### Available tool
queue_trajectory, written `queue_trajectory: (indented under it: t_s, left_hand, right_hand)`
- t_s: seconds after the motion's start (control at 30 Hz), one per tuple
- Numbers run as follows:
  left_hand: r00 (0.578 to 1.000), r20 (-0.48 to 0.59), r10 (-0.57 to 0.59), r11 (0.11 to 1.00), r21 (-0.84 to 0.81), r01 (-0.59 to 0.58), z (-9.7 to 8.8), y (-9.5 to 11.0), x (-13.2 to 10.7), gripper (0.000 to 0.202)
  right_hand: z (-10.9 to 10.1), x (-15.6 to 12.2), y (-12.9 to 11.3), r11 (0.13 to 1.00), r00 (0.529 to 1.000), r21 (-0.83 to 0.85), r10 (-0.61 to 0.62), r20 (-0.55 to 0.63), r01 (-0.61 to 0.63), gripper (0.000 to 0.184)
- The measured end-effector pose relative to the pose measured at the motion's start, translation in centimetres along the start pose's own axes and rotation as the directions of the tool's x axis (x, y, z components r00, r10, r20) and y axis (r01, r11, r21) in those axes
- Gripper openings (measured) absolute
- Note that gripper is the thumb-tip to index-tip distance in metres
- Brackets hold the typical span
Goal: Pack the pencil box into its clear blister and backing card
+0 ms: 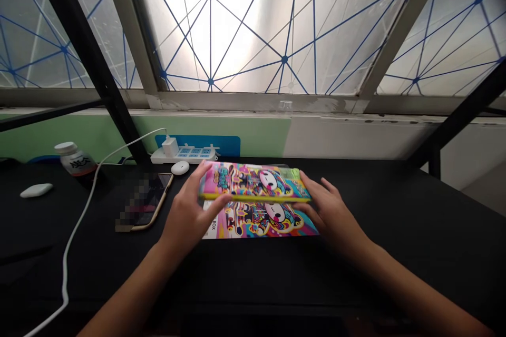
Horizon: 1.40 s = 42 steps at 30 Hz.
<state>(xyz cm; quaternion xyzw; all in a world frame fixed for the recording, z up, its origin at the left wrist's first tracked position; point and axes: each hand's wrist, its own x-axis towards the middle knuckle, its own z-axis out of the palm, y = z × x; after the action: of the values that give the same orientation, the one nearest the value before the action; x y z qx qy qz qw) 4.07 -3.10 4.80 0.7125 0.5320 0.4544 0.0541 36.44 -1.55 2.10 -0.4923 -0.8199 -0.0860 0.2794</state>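
Note:
A flat, brightly printed cartoon box (255, 183) with a yellow edge is held a little above the black table (395, 231). My left hand (190, 210) grips its left end, thumb along the front edge. My right hand (332, 210) grips its right end. Under the box lies a flat sheet or lid with the same colourful print (261, 224), marked "BOX" at its left end.
A smartphone (144, 202) lies left of my left hand, with a white cable (79, 221) running to a charger in a white power strip (185, 152). Two white earbud cases (180, 168) (36, 190) and a bottle (75, 160) sit at the left. Black frame struts cross the window.

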Motion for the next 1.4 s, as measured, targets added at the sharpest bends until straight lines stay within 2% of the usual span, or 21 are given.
queue_trajectory:
  t_s: [0.1, 0.2, 0.27, 0.37, 0.47, 0.53, 0.6, 0.63, 0.7, 0.77, 0.83, 0.9, 0.97, 1.03, 1.1, 1.13, 1.23, 1.3, 1.4]
  left_hand:
    - [0.999, 0.028, -0.032, 0.998, 0.056, 0.03, 1.5, -0.8, 3.0, 0.065]
    - [0.995, 0.03, -0.096, 0.991, 0.092, 0.093, 3.4, -2.7, 4.0, 0.07]
    - [0.98, 0.136, -0.144, 0.978, 0.174, 0.119, 4.4, -4.1, 3.7, 0.07]
    - [0.934, 0.298, -0.196, 0.942, 0.321, 0.095, 5.0, -5.4, 2.9, 0.071]
    - [0.912, 0.352, -0.212, 0.9, 0.433, 0.042, 4.8, -5.1, 2.8, 0.068]
    - [0.934, 0.314, -0.169, 0.87, 0.493, -0.008, 4.5, -4.2, 3.2, 0.067]
    - [0.955, 0.278, -0.102, 0.864, 0.501, -0.054, 4.6, -2.9, 3.6, 0.066]
    - [0.956, 0.282, -0.077, 0.876, 0.476, -0.07, 4.7, -2.2, 3.8, 0.066]
    - [0.943, 0.33, -0.048, 0.91, 0.403, -0.094, 5.3, -1.2, 4.3, 0.067]
    - [0.916, 0.398, -0.05, 0.925, 0.364, -0.107, 6.2, -0.9, 4.9, 0.069]
    - [0.884, 0.462, -0.076, 0.919, 0.377, -0.118, 7.1, -1.5, 5.5, 0.072]
    - [0.857, 0.506, -0.1, 0.91, 0.395, -0.126, 7.6, -2.7, 6.1, 0.074]
    - [0.852, 0.512, -0.109, 0.905, 0.406, -0.128, 7.6, -4.1, 6.6, 0.074]
    - [0.853, 0.508, -0.117, 0.903, 0.413, -0.122, 7.1, -5.3, 7.0, 0.074]
    - [0.847, 0.518, -0.123, 0.904, 0.41, -0.119, 6.5, -6.1, 7.2, 0.075]
    - [0.84, 0.528, -0.123, 0.907, 0.404, -0.121, 6.2, -6.3, 7.3, 0.076]
    - [0.82, 0.559, -0.128, 0.914, 0.388, -0.121, 5.6, -6.7, 7.4, 0.078]
    - [0.817, 0.557, -0.147, 0.912, 0.397, -0.107, 5.3, -6.9, 7.5, 0.077]
    - [0.823, 0.54, -0.178, 0.898, 0.431, -0.089, 5.1, -7.1, 7.5, 0.071]
  right_hand:
    - [1.3, 3.7, 0.6, 0.998, 0.995, -0.004, 0.064, 0.077, -0.064, 0.067]
    - [3.2, 5.7, 1.1, 0.996, 0.981, -0.028, 0.084, 0.177, -0.08, 0.065]
    - [4.2, 5.9, 1.4, 0.997, 0.97, -0.027, 0.078, 0.229, -0.074, 0.063]
    - [4.9, 5.4, 1.7, 0.997, 0.953, -0.034, 0.072, 0.293, -0.065, 0.066]
    - [4.8, 4.9, 1.2, 0.992, 0.947, -0.126, 0.048, 0.318, -0.008, 0.07]
    - [4.6, 4.7, 0.2, 0.98, 0.96, -0.187, -0.02, 0.28, 0.075, 0.069]
    - [4.2, 4.4, -1.4, 0.965, 0.966, -0.181, -0.148, 0.211, 0.188, 0.064]
    - [4.0, 4.2, -2.2, 0.955, 0.955, -0.146, -0.23, 0.189, 0.259, 0.058]
    - [3.6, 3.8, -3.9, 0.92, 0.902, -0.008, -0.381, 0.2, 0.391, 0.048]
    - [3.1, 3.3, -5.1, 0.884, 0.842, 0.173, -0.466, 0.272, 0.434, 0.047]
    - [2.7, 2.9, -5.9, 0.874, 0.791, 0.319, -0.474, 0.387, 0.367, 0.056]
    - [2.2, 2.7, -6.0, 0.882, 0.745, 0.387, -0.445, 0.497, 0.269, 0.065]
    - [1.6, 2.7, -5.8, 0.891, 0.71, 0.408, -0.419, 0.566, 0.2, 0.069]
    - [1.0, 2.7, -5.4, 0.894, 0.696, 0.419, -0.403, 0.594, 0.16, 0.071]
    - [0.6, 2.8, -4.8, 0.898, 0.709, 0.421, -0.377, 0.596, 0.124, 0.062]
    - [0.6, 2.8, -4.4, 0.907, 0.733, 0.409, -0.348, 0.584, 0.105, 0.054]
    - [1.1, 3.0, -3.3, 0.957, 0.841, 0.287, -0.192, 0.506, 0.046, 0.04]
    - [1.9, 3.0, -2.7, 0.983, 0.884, 0.181, -0.102, 0.457, 0.02, 0.041]
    - [3.2, 2.8, -2.3, 0.997, 0.916, 0.071, -0.022, 0.401, -0.007, 0.047]
